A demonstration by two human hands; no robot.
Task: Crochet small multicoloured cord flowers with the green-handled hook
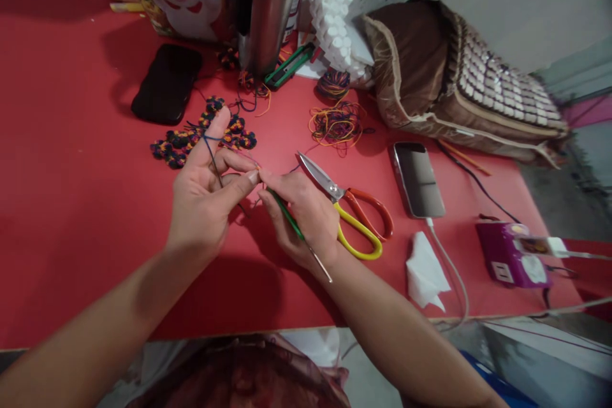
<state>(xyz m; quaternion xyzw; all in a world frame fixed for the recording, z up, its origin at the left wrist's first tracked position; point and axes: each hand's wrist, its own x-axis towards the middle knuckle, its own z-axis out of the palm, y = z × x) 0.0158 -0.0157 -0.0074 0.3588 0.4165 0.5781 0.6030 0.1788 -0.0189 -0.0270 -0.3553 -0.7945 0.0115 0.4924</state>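
My left hand (205, 191) has dark yarn (213, 156) looped round its raised index finger. Its thumb and another finger pinch a tiny piece of yarn work, mostly hidden by the fingertips. My right hand (303, 210) is closed round a crochet hook (292, 223) with a green grip, its metal rear end pointing toward me. The hook's tip meets the left fingertips, where I cannot make it out. Behind my left hand lie several dark, orange and pink crocheted bobbles (176, 145). Scissors (342, 194) with one red and one yellow handle lie beside my right hand.
On the red table (71, 204) are a black case (167, 84), loose yarn (337, 124), a yarn ball (333, 84), a green cutter (289, 67) and a steel flask (268, 9). Right are a phone (418, 178) with cable, tissue (425, 271), purple power box (511, 255) and brown cushion (430, 64).
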